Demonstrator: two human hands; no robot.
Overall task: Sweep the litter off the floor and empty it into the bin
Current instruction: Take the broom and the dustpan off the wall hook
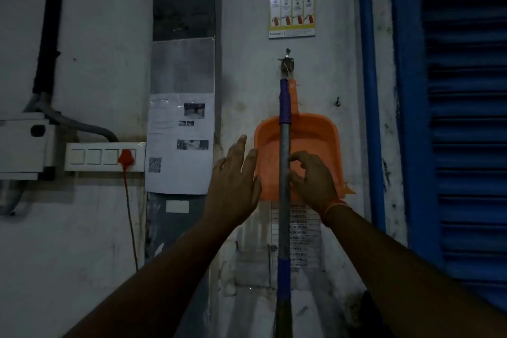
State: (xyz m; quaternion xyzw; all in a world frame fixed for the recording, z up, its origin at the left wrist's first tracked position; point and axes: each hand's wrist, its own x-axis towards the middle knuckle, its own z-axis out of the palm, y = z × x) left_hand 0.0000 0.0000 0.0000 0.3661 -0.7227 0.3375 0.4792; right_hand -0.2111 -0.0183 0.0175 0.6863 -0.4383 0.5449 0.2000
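Both forearms are bare, with no sleeves in view. The right hand (312, 181) has a thin orange thread band (333, 207) around its wrist. The left hand (233, 181) wears nothing.

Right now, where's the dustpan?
Head view, centre-right: the orange dustpan hangs on the wall below the fire-extinguisher poster, behind the broom handle, left of the blue shutter.

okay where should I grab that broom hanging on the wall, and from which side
Probably the bare grey shaft of the broom, from the right. It hangs upright from the hook in front of the orange dustpan, and the right hand is already beside it.
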